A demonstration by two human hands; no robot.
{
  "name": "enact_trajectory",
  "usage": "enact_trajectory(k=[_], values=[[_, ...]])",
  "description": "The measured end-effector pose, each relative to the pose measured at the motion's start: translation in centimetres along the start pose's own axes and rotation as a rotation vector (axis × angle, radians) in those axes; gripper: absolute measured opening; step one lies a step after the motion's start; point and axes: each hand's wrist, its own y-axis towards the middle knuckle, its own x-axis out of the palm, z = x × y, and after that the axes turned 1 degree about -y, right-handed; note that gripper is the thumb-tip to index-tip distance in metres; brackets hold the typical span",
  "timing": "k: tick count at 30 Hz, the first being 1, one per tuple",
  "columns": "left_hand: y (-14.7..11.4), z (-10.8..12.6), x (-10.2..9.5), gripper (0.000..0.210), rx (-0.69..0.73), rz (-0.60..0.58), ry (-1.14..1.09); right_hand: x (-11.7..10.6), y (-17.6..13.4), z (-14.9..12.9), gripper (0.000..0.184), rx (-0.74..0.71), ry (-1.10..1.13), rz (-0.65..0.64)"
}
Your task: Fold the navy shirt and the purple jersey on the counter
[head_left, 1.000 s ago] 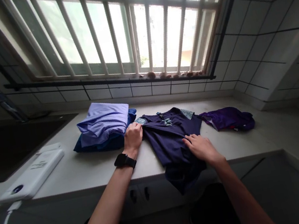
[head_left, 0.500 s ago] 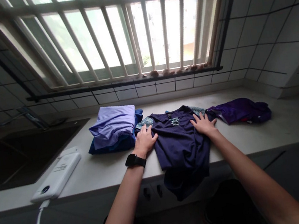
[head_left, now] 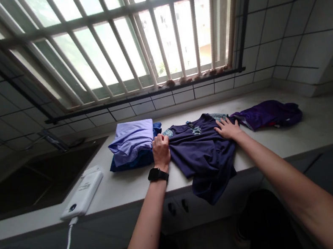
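A dark navy shirt point(head_left: 201, 148) with patterned sleeves lies spread on the counter, its lower part hanging over the front edge. My left hand point(head_left: 161, 150) is closed on the shirt's left sleeve, fingers curled in. On the opposite shoulder, my right hand point(head_left: 227, 128) rests flat with fingers spread. Just left of my left hand sits a stack of folded clothes, a lavender one point(head_left: 133, 141) on top of a blue one point(head_left: 132, 161). A crumpled purple garment point(head_left: 270, 114) lies beyond my right hand, beside the shirt's sleeve.
At the left is a dark sink point(head_left: 41, 181) with a faucet point(head_left: 53, 140). A white power strip point(head_left: 82, 193) with a white cable point(head_left: 68, 245) lies on the counter point(head_left: 120, 192) near its front edge. A barred window point(head_left: 126, 41) rises behind.
My left hand has gone from lying flat with fingers spread to closed on the sleeve. My right hand stays flat on the shirt. The view has shifted and tilted slightly.
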Motion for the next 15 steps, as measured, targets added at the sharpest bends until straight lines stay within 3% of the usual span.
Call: enact_trajectory(k=[4,8,12,15], values=[[-0.2,0.2,-0.1,0.033,0.078,-0.130,-0.066,-1.2,-2.3,-0.9,0.060,-0.121,-0.028,0.084],[-0.1,0.9,0.0,0.025,0.027,-0.265,-0.130,-0.3,-7.3,-1.5,0.057,-0.354,0.253,0.062],[-0.4,1.0,-0.9,0.019,-0.002,-0.410,-0.157,1.6,-13.3,1.2,0.064,-0.636,0.466,0.105],[-2.7,0.0,-2.9,0.015,0.026,-0.368,-0.340,2.7,-16.0,3.4,0.066,-0.727,0.494,0.180]])
